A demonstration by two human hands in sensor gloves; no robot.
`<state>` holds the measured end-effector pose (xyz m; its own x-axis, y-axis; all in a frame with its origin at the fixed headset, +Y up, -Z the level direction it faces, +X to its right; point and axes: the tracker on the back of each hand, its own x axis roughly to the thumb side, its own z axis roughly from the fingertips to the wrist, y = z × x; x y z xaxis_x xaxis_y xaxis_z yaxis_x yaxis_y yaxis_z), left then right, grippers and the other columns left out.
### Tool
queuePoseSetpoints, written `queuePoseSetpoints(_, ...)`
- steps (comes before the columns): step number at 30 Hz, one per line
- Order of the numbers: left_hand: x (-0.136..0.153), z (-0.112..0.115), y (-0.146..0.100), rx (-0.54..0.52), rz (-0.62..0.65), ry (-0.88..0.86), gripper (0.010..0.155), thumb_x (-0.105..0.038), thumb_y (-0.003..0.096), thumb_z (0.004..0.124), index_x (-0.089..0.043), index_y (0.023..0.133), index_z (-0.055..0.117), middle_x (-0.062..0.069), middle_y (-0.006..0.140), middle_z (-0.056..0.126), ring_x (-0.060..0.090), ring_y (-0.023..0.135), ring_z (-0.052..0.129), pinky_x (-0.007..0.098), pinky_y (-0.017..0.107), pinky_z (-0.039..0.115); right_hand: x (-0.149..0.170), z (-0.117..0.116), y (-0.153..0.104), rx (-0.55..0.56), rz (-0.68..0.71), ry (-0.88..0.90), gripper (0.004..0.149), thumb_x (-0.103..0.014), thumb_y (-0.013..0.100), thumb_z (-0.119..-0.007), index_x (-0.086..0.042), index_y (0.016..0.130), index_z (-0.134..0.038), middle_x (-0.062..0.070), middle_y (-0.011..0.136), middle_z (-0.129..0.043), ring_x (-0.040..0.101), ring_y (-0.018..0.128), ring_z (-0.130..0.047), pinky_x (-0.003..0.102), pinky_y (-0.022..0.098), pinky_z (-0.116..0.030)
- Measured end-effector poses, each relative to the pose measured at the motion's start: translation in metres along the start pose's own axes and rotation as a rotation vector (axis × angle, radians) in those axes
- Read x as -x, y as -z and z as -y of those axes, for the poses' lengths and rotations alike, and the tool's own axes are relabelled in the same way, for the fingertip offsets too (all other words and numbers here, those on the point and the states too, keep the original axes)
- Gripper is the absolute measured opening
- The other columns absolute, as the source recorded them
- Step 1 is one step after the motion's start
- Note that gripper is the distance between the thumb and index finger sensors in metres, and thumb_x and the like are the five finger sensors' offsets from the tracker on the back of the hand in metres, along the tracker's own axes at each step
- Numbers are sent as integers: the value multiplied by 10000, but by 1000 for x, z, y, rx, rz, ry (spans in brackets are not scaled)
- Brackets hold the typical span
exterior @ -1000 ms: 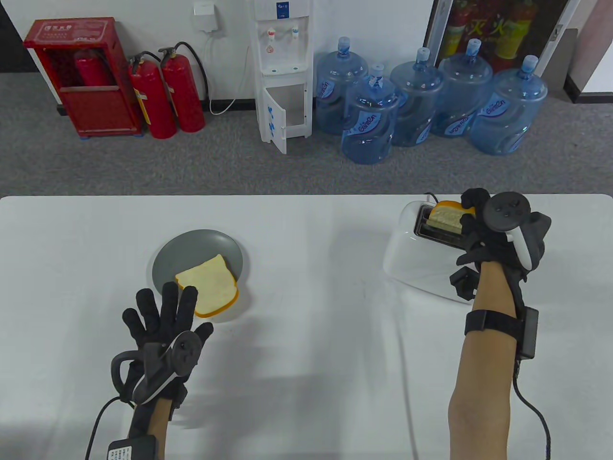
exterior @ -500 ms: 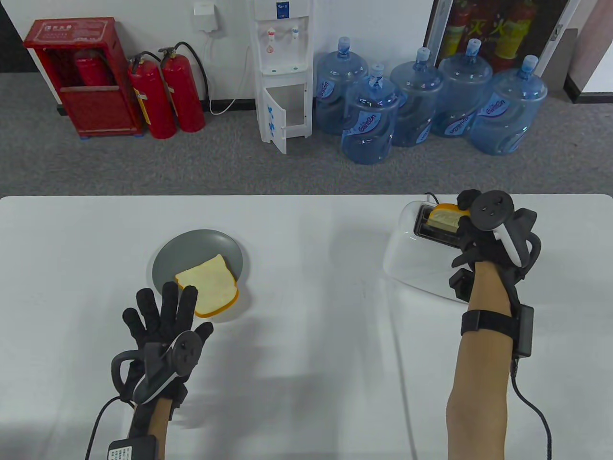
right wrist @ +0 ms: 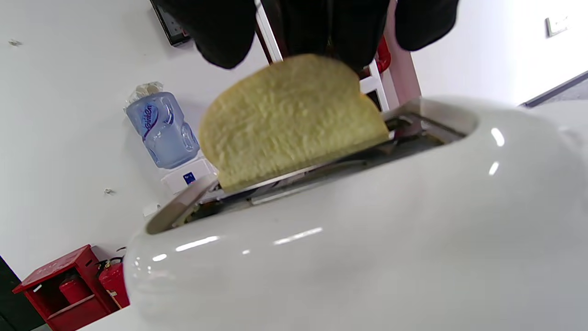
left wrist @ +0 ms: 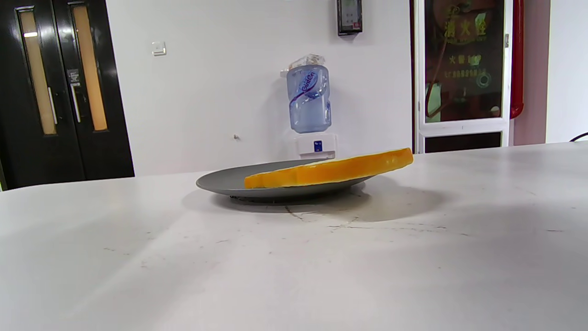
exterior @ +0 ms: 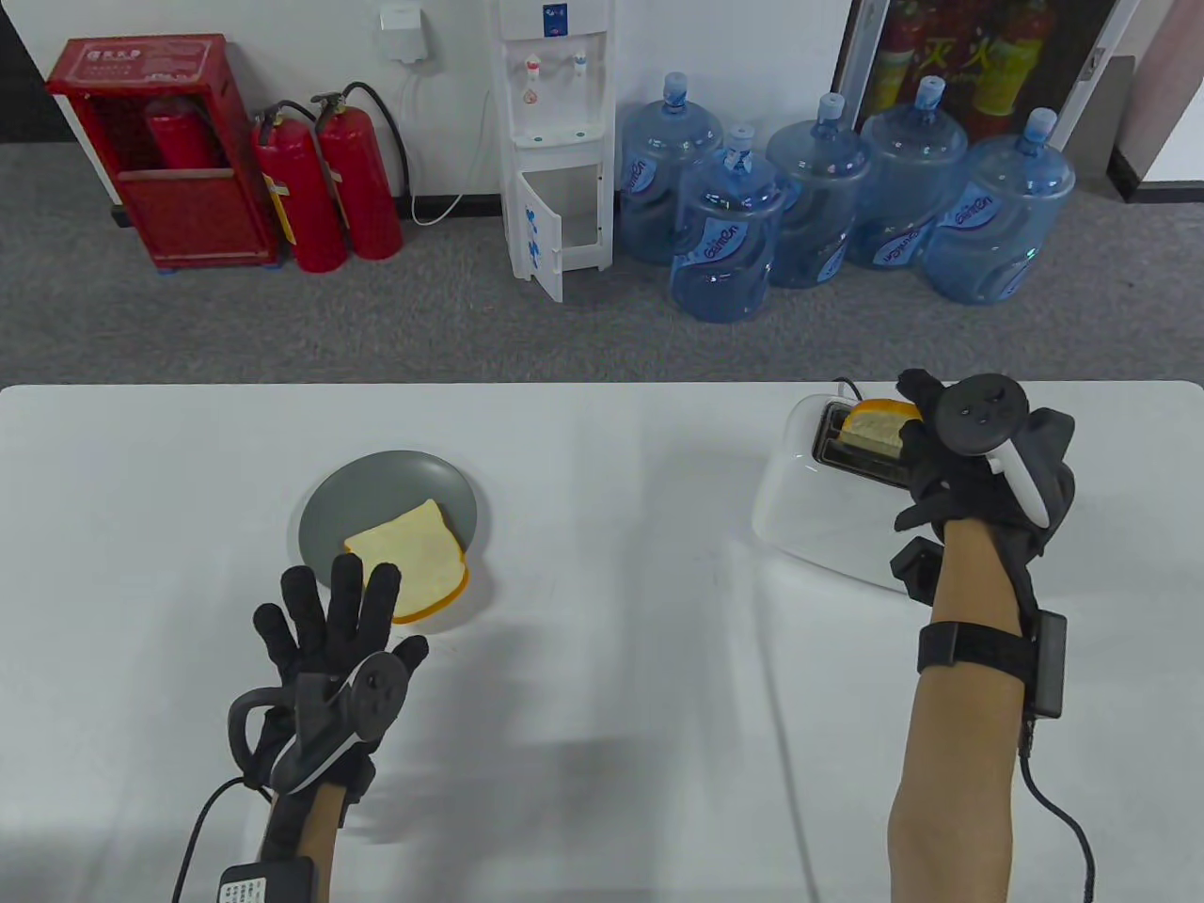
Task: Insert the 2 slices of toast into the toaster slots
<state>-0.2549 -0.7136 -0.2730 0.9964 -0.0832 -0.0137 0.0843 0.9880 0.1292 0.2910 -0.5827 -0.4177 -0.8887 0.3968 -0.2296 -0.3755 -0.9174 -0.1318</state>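
A white toaster (exterior: 809, 499) (right wrist: 367, 239) stands at the table's far right. One toast slice (exterior: 870, 425) (right wrist: 289, 119) stands partway down in a slot, and my right hand (exterior: 926, 442) holds its top edge, with gloved fingers (right wrist: 220, 32) curled over it. The second toast slice (exterior: 419, 555) (left wrist: 330, 170) lies flat on a grey plate (exterior: 376, 484) (left wrist: 220, 181), overhanging the near rim. My left hand (exterior: 329, 611) rests near the plate with fingers spread straight, fingertips (exterior: 381, 578) over the slice's near edge, holding nothing.
The white table (exterior: 602, 658) reaches across the view; its far edge lies just behind the toaster. A cable (exterior: 842, 384) leaves the toaster's back. Water bottles (exterior: 724, 235), a dispenser (exterior: 555, 141) and fire extinguishers (exterior: 329, 188) stand on the floor beyond.
The slice in the toaster has sunk a little lower under my right hand. My left hand has shifted slightly right and toward me.
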Motion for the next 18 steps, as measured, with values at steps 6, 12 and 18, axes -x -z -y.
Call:
queuePoseSetpoints(6,0,1,0,-4,6,-10,728,-637,552,455,-378,1196,234,31,1278,194,486,1126,117,649,764,183,-2,27,-19,76,15,2,557,-273,711,-614,-362,1231,-433,166,1311,-411,431,1192,-478,675,827,-463)
queuePoseSetpoints(12,-7,-3,-2,-13,36,-17,729,-638,552,455,-379,1196,232,32,1278,192,487,1126,117,649,764,182,-6,59,-46,159,40,18,556,-340,715,-620,-357,1238,-434,147,1316,-417,418,1198,-478,671,831,-463)
queuePoseSetpoints(18,-15,-7,-7,-28,73,-29,733,-640,551,456,-374,1197,233,34,1277,187,490,1124,117,650,764,183,-14,85,-77,235,107,30,613,-541,705,-593,-371,1257,-390,129,1327,-415,420,1206,-477,692,816,-505)
